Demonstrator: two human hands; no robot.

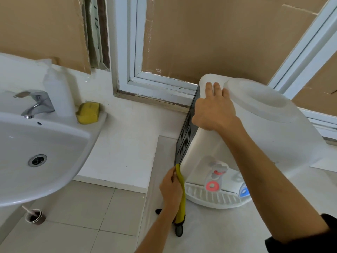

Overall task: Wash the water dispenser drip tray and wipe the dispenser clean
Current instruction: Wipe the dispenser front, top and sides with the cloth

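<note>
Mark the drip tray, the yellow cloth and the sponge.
drip tray [213, 199], head view, slotted grille
yellow cloth [182, 196], head view, middle of the strip
sponge [88, 113], head view, front face

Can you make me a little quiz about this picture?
1. True or false: the drip tray is in the sink.
2. What colour is the cloth the left hand holds against the dispenser?
3. Where does the right hand rest? A) tap B) dispenser's top C) sponge

Key: 1 false, it sits on the dispenser; 2 yellow; 3 B.
</note>
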